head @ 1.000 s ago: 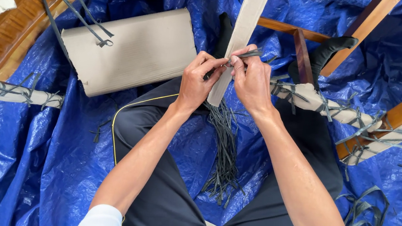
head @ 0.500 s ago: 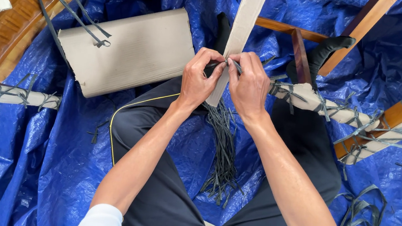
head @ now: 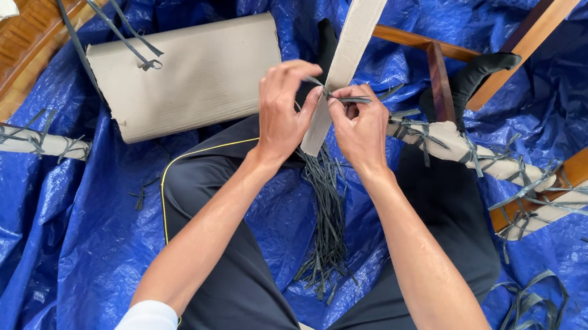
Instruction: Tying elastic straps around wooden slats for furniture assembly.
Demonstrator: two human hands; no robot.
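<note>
- The dark strap (head: pixel 337 97) at frame centre is now pulled apart around the cardboard-wrapped slat (head: pixel 346 54).
- An end is pinched by the left hand (head: pixel 281 113) and the right hand (head: pixel 360 128), fingers clamped; the knot appears tightened.

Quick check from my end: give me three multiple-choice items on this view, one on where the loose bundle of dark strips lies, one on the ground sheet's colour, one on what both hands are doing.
1. The bundle of dark strips lies: A on the cardboard sheet; B between the person's legs; C on the wooden floor.
2. The tarp is: A green; B grey; C blue.
3. The left hand and right hand: A pinch a dark strip at the wrapped bar; B rest flat; C hold scissors.

B, the strips fan out between the thighs; C, plainly blue; A, fingertips grip the strip's ends.
</note>
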